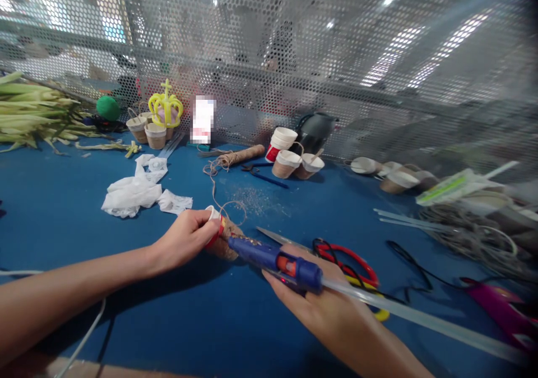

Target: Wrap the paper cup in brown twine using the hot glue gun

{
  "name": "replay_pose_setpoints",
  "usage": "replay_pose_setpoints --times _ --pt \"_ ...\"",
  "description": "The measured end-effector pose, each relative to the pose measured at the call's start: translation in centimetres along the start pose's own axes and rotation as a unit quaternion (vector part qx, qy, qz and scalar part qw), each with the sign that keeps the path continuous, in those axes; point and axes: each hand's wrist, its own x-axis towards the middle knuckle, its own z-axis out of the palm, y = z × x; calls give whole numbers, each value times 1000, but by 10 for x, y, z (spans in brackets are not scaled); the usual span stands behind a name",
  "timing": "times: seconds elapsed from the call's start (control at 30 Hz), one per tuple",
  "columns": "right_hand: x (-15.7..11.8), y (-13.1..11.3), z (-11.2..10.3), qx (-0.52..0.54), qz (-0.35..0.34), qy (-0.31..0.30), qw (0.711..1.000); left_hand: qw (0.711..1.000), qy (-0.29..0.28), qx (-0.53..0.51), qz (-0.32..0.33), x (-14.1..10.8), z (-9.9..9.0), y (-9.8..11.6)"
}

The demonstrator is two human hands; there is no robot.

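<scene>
Your left hand (180, 240) pinches the rim of the small cup (222, 248), thumb and fingers pressed together on it; your right hand (332, 310) is closed around the glue gun (258, 253). The cup lies right at your left fingertips, its twine-wrapped side toward the gun's nozzle; whether they touch, you cannot tell. It should be light, and its paper wall likely gives under a hard squeeze, so the rim is the sound place to hold, fingers clear of the hot nozzle. The rough wrap should grip well. The gun looks stiff and heavier, best held by its body; the long glue stick (395, 309) trailing behind your right hand may drag. Loose twine (214, 190) runs beyond your left grip; the scissors (363, 260) lie just beyond your right.
</scene>
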Motion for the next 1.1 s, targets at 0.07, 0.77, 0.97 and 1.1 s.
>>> replay_pose_setpoints --times 0.07,0.77,0.97,1.1 --pt "0 -2 -1 -5 -5 9 1000 1000 -2 2 0 0 0 0" --pt "3 -1 -4 5 -25 25 999 996 -28 66 52 -4 -5 -5" --pt "7 0 -4 -3 -47 72 996 994 -26 84 69 -5 -5 -7" --pt "10 -4 -10 -22 -53 66 996 993 -41 89 65 -6 -5 -9"
